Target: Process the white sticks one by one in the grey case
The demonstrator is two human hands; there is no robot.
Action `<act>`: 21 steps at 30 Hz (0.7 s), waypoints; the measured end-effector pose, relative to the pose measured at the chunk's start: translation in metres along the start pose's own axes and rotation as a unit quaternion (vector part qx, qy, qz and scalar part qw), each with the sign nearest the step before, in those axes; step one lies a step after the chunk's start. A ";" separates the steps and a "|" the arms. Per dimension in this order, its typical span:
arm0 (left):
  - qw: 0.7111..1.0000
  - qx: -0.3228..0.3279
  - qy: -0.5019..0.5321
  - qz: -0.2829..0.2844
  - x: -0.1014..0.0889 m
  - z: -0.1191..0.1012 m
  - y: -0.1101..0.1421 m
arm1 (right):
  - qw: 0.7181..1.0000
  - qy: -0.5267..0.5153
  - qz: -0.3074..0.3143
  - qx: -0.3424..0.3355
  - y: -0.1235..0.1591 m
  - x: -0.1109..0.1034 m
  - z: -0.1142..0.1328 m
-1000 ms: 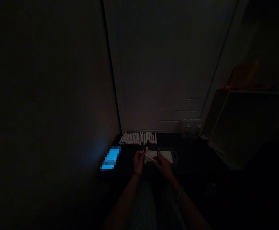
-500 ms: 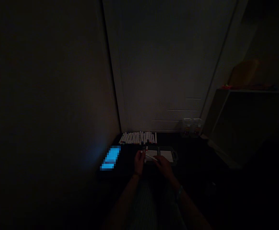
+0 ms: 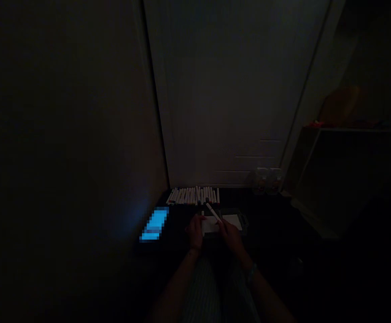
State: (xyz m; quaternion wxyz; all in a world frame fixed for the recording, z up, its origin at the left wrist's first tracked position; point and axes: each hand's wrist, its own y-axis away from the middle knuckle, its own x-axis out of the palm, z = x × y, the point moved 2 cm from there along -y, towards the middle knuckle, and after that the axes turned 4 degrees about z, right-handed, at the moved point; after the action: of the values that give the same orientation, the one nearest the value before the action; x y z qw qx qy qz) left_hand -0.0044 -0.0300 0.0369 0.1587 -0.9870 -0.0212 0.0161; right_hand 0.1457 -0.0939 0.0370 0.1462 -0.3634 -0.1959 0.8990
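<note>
My right hand [image 3: 228, 232] is closed around a white marker [image 3: 215, 212], which tilts up and to the left over the tray. Beneath it lies a grey tray [image 3: 245, 221] with two white paper-like sheets, a left one [image 3: 210, 224] and a right one [image 3: 233, 221]. My left hand [image 3: 194, 230] rests at the tray's left end with its fingers curled in; darkness hides what they hold, if anything. A narrow white piece [image 3: 202, 214] shows just above those fingertips, perhaps another marker.
Several white markers [image 3: 190, 195] lie in a row at the back of the dark table. A glowing blue, pixelated screen [image 3: 154, 224] is at the left. Two clear containers [image 3: 262, 180] stand at the back right, beside a cabinet [image 3: 343, 179]. A pale panel [image 3: 229, 98] rises behind.
The marker was lying across between both hands; now only my right hand has it, swung to point up and left. My left hand has let go of it and sits slightly lower.
</note>
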 end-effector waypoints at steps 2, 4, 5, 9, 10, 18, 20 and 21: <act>0.999 0.004 -0.030 -0.038 -0.003 0.003 -0.001 | 1.000 0.006 -0.009 0.025 0.000 0.000 -0.003; 0.997 0.003 -0.044 -0.066 -0.005 0.006 -0.002 | 0.999 0.026 -0.014 0.045 0.000 0.001 -0.006; 0.997 0.001 -0.047 -0.067 -0.004 0.007 -0.002 | 0.998 0.038 -0.014 0.050 0.000 0.002 -0.007; 0.996 0.028 -0.083 0.020 0.001 0.009 -0.004 | 0.997 0.056 -0.011 0.058 0.000 0.003 -0.009; 0.994 0.043 -0.095 0.040 0.002 0.008 -0.004 | 0.996 0.053 -0.013 0.068 0.000 0.003 -0.010; 0.964 0.126 -0.218 0.081 0.009 -0.004 0.000 | 0.993 0.109 -0.030 0.024 -0.004 0.007 -0.012; 0.953 0.134 -0.256 0.088 0.012 -0.005 0.004 | 0.985 0.168 -0.012 -0.024 -0.004 0.008 -0.008; 0.949 0.141 -0.267 0.092 0.012 -0.005 0.005 | 0.980 0.193 0.003 -0.049 -0.004 0.009 -0.006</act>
State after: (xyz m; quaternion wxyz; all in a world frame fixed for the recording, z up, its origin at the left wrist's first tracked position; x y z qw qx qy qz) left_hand 0.0084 -0.0356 0.0395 0.2828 -0.9118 0.0303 0.2963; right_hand 0.1443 -0.0853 0.0303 0.1607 -0.5373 -0.2072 0.8016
